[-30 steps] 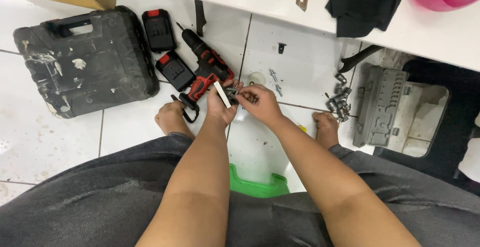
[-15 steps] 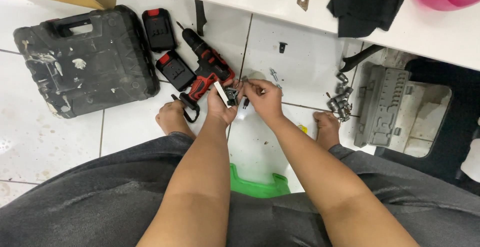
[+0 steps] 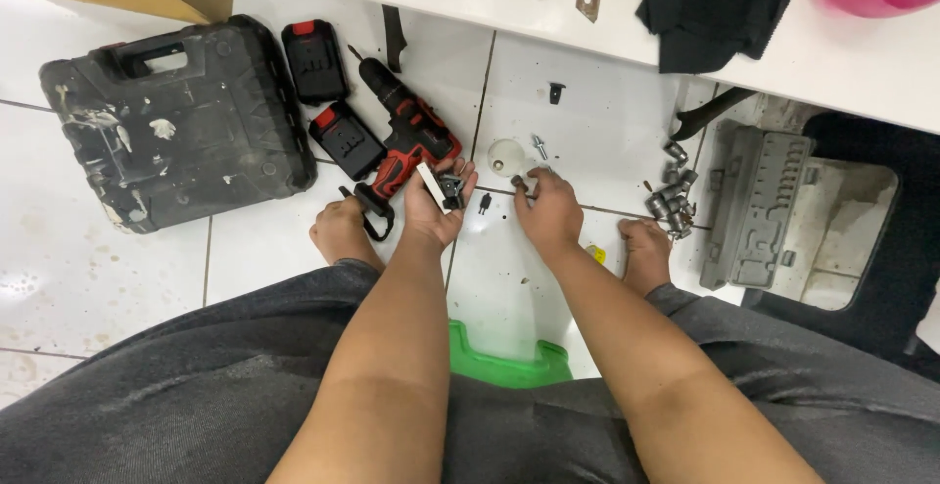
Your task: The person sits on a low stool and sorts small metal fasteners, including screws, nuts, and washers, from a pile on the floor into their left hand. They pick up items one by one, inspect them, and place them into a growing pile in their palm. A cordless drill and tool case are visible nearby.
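Note:
My left hand (image 3: 438, 205) is palm up just in front of the red and black cordless drill (image 3: 406, 137). It cradles a small black metal part (image 3: 451, 188) and a short white strip (image 3: 429, 183). My right hand (image 3: 550, 215) rests low over the tile to the right, its fingertips pinched on a small dark bit (image 3: 517, 183) that touches the floor. A tiny black piece (image 3: 484, 202) lies between my hands. Just beyond them are a white disc (image 3: 506, 156) and a short silver screw (image 3: 539, 144).
A scuffed black tool case (image 3: 176, 117) lies at the left, with two battery packs (image 3: 313, 58) (image 3: 345, 139) beside the drill. Several loose sockets (image 3: 671, 195) and a grey socket tray (image 3: 764, 205) are at the right. My bare feet (image 3: 343, 230) (image 3: 646, 249) flank my hands. A green stool (image 3: 504, 362) is under me, and a white table edge (image 3: 587, 24) runs overhead.
My right hand has left my left hand and dropped right to the floor tile. My left hand has turned more palm up and stayed by the drill.

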